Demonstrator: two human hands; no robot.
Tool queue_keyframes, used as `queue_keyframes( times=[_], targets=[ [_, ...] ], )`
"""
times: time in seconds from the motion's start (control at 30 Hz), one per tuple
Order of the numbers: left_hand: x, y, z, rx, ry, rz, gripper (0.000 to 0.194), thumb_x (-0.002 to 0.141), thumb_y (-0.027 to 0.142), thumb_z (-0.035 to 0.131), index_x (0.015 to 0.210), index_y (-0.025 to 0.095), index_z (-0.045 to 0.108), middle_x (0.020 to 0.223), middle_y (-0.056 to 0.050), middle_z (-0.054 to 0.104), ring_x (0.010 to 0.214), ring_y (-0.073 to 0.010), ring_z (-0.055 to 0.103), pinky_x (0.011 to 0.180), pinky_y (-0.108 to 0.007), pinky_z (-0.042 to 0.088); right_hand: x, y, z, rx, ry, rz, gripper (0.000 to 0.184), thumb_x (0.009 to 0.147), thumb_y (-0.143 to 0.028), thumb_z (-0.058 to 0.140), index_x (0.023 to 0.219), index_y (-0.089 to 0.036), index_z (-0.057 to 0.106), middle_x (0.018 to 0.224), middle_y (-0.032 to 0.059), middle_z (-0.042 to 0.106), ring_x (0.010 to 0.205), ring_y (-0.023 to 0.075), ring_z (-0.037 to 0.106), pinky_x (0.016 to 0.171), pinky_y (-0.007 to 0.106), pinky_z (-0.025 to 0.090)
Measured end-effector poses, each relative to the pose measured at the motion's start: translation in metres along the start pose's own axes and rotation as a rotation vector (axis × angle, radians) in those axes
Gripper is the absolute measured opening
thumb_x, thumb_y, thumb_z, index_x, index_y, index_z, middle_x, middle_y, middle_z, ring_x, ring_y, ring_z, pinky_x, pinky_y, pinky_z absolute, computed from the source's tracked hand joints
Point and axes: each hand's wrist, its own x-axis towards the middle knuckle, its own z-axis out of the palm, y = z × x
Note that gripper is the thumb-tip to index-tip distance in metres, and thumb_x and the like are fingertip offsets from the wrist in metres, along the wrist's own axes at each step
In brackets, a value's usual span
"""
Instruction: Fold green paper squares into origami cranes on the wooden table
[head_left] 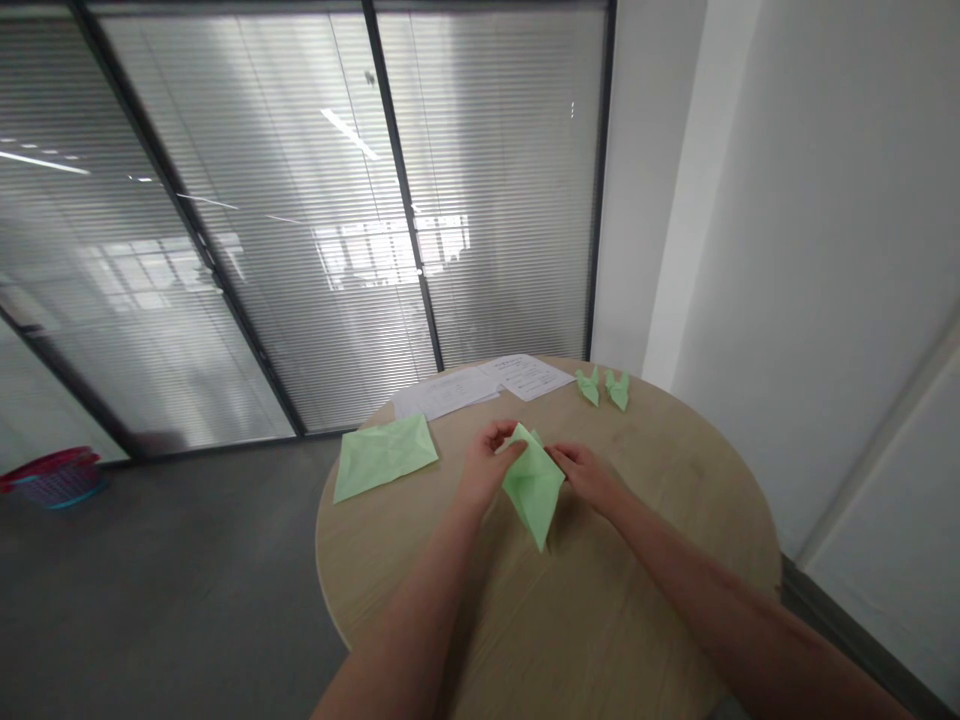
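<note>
Head view: your left hand is pinching the folded green paper near its top, thumb on the face, fingers partly hidden. Your right hand is nearly closed, gripping the right corner. The paper is sitting between both hands, its long tip pointing toward you. Looks like you're shaping a fold; next move is probably calling for steady pinches, edges lined up. A flat green sheet is lying left of your left hand; two small folded pieces are resting beyond your right.
</note>
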Motion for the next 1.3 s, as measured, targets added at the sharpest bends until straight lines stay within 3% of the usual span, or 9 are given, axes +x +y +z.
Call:
queue_keyframes(
  times=[0.13, 0.27, 0.5, 0.67, 0.87, 1.03, 1.17, 1.3],
  targets=[
    [-0.004, 0.004, 0.001, -0.077, -0.122, -0.004, 0.024, 0.072, 0.034, 0.077, 0.088, 0.018, 0.070, 0.084, -0.005, 0.073, 0.076, -0.0213, 0.067, 0.075, -0.034, 0.054, -0.002, -0.003, 0.003, -0.078, -0.053, -0.046, 0.049, 0.083, -0.061, 0.059, 0.068, -0.015, 0.063, 0.063, 0.0022, 0.057, 0.059, 0.0103, 0.050, 0.057, 0.021, 0.037],
    [-0.006, 0.005, 0.002, -0.059, -0.121, -0.006, 0.023, 0.070, 0.035, 0.078, 0.081, 0.017, 0.068, 0.072, -0.002, 0.068, 0.066, -0.0178, 0.063, 0.065, -0.030, 0.050, -0.003, -0.007, 0.006, -0.079, -0.077, -0.044, 0.047, 0.083, -0.060, 0.059, 0.069, -0.015, 0.059, 0.062, 0.0009, 0.054, 0.058, 0.0091, 0.047, 0.057, 0.021, 0.036],
    [-0.009, 0.014, 0.000, -0.022, -0.199, 0.036, 0.027, 0.069, 0.029, 0.078, 0.093, 0.018, 0.075, 0.095, -0.006, 0.075, 0.087, -0.0226, 0.068, 0.082, -0.034, 0.053, -0.003, -0.004, 0.006, -0.086, -0.092, -0.011, 0.051, 0.082, -0.063, 0.057, 0.068, -0.014, 0.057, 0.061, 0.0002, 0.051, 0.057, 0.0084, 0.045, 0.056, 0.020, 0.035],
    [-0.010, 0.014, 0.000, -0.071, -0.234, -0.040, 0.025, 0.071, 0.040, 0.079, 0.078, 0.017, 0.072, 0.073, -0.003, 0.070, 0.065, -0.0183, 0.062, 0.063, -0.030, 0.048, -0.001, 0.000, 0.003, -0.104, -0.123, -0.022, 0.057, 0.082, -0.068, 0.054, 0.067, -0.013, 0.056, 0.061, 0.0002, 0.050, 0.057, 0.0078, 0.044, 0.055, 0.020, 0.034],
    [-0.005, 0.006, 0.001, 0.003, -0.056, 0.036, 0.029, 0.079, 0.045, 0.069, 0.082, 0.016, 0.073, 0.071, -0.002, 0.067, 0.063, -0.0162, 0.057, 0.060, -0.028, 0.044, -0.004, -0.001, 0.005, -0.088, -0.184, 0.026, 0.069, 0.080, -0.081, 0.051, 0.075, -0.012, 0.060, 0.068, 0.0037, 0.058, 0.062, 0.0119, 0.057, 0.060, 0.024, 0.050],
    [0.000, -0.002, 0.002, 0.029, 0.049, 0.057, 0.036, 0.080, 0.050, 0.067, 0.089, 0.016, 0.075, 0.071, -0.003, 0.066, 0.062, -0.0163, 0.056, 0.057, -0.027, 0.041, -0.006, -0.002, 0.006, -0.131, -0.239, -0.035, 0.069, 0.083, -0.080, 0.051, 0.077, -0.012, 0.061, 0.071, 0.0037, 0.057, 0.066, 0.0115, 0.057, 0.060, 0.022, 0.051],
    [-0.004, -0.009, 0.010, 0.043, 0.145, 0.077, 0.037, 0.084, 0.052, 0.064, 0.094, 0.018, 0.075, 0.086, -0.007, 0.072, 0.079, -0.0225, 0.063, 0.071, -0.032, 0.048, -0.007, -0.005, 0.007, -0.105, -0.235, -0.038, 0.065, 0.082, -0.078, 0.057, 0.086, -0.013, 0.062, 0.079, 0.0031, 0.056, 0.071, 0.0106, 0.055, 0.060, 0.020, 0.052],
    [-0.006, -0.025, 0.017, -0.041, 0.270, 0.007, 0.045, 0.095, 0.055, 0.047, 0.108, 0.020, 0.072, 0.103, -0.010, 0.071, 0.093, -0.0256, 0.064, 0.081, -0.036, 0.049, -0.008, -0.006, 0.011, -0.034, -0.204, 0.002, 0.066, 0.077, -0.077, 0.064, 0.101, -0.015, 0.060, 0.083, 0.0024, 0.057, 0.074, 0.0111, 0.056, 0.060, 0.020, 0.053]
  ],
)
